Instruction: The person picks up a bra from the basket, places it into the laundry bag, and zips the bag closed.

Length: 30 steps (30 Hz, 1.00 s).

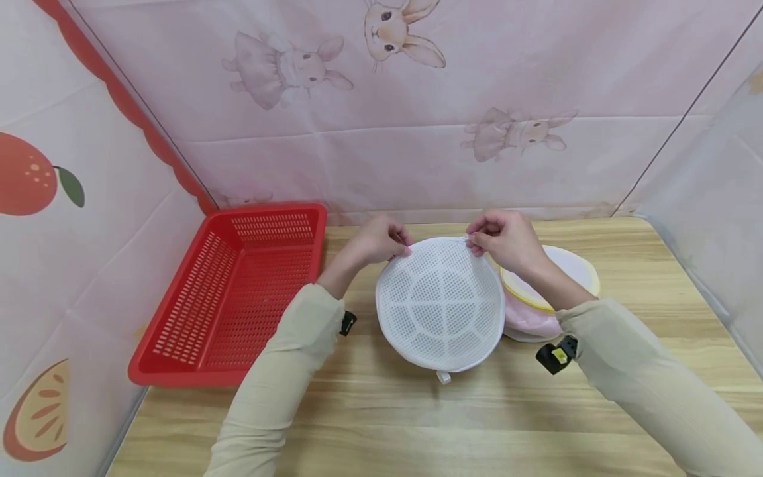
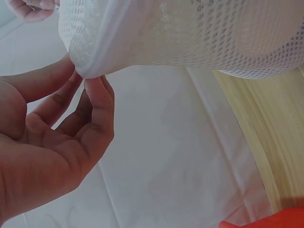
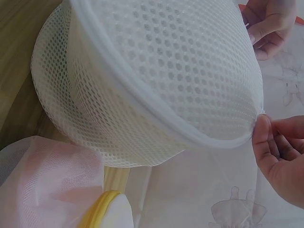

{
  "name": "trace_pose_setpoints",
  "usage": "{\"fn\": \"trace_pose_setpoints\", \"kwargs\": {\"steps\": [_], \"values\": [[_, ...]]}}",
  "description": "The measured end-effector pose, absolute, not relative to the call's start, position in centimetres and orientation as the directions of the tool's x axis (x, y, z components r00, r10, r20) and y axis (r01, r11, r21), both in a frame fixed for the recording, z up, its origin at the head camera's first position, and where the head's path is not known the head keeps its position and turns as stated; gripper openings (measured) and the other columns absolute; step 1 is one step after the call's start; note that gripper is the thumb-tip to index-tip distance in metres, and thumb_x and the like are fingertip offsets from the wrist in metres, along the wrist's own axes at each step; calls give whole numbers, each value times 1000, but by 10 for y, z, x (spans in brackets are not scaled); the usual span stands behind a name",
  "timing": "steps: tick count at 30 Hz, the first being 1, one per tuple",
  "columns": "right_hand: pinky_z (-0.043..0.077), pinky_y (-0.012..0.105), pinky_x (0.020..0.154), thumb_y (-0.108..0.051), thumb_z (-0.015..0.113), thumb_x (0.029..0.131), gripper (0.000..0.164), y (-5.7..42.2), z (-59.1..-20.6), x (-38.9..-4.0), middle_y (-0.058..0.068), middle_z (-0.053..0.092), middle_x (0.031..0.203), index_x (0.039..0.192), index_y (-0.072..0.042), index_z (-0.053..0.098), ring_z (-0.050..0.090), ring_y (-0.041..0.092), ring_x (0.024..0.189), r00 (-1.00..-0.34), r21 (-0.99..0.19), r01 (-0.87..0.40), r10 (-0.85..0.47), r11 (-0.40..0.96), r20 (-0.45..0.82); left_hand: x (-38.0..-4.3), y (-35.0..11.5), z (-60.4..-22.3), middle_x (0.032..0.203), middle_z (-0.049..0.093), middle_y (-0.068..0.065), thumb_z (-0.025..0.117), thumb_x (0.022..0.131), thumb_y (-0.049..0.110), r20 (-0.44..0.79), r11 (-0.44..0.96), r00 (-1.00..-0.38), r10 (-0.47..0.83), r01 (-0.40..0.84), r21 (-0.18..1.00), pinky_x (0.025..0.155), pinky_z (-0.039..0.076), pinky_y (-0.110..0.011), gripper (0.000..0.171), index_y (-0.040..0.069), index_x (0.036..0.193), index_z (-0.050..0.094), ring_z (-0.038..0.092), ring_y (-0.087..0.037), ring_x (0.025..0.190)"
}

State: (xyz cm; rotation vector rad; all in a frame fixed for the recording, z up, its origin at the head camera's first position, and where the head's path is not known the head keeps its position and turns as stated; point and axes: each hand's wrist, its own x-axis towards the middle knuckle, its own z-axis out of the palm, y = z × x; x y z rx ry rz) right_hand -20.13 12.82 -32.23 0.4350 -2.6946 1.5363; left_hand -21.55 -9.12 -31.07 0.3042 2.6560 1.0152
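A round white mesh laundry bag (image 1: 441, 305) is held tilted above the wooden table, its ribbed circular face toward me and a small white tab at its lower edge. My left hand (image 1: 383, 240) pinches the rim at the upper left between thumb and fingers; the left wrist view shows this hand (image 2: 61, 128) on the bag's piped edge. At the upper right my right hand (image 1: 503, 242) pinches a small white piece on the rim, perhaps a zip pull. In the right wrist view the bag's mesh side wall (image 3: 109, 114) hangs below the piping.
A red plastic basket (image 1: 223, 377) with slotted walls stands on the left of the table (image 1: 417, 430). Right of the white bag, partly behind my right forearm, lies a pink mesh bag (image 1: 530, 319) with a yellow-edged white top (image 1: 563, 265). A printed cloth wall rises behind.
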Motion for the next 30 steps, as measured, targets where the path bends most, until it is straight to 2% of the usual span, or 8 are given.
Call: {"fn": "trace_pose_setpoints", "kwargs": {"steps": [10, 19, 30], "values": [[52, 23, 58, 5, 56, 85, 7, 129, -323, -202, 20, 65, 78, 87, 10, 61, 61, 13, 60, -960, -851, -247, -238, 463, 149, -213, -90, -310, 83, 62, -8, 67, 80, 4, -173, 751, -950, 259, 85, 655, 61, 49, -23, 6, 2, 86, 68, 53, -19, 75], [53, 25, 57, 5, 57, 85, 7, 130, -323, -202, 19, 65, 77, 87, 9, 62, 60, 13, 59, -962, -851, -238, -237, 467, 139, -212, -90, -313, 80, 63, -7, 68, 78, 4, -107, 753, -962, 250, 123, 646, 59, 45, -22, 6, 1, 83, 69, 53, -18, 74], [53, 29, 58, 4, 56, 85, 7, 132, -326, -201, 17, 64, 75, 87, 9, 61, 59, 15, 58, -968, -849, -205, -228, 487, 103, -213, -90, -319, 79, 64, -6, 68, 78, 6, -66, 762, -977, 204, 116, 637, 66, 44, -24, 6, 3, 82, 70, 55, -18, 77]]}}
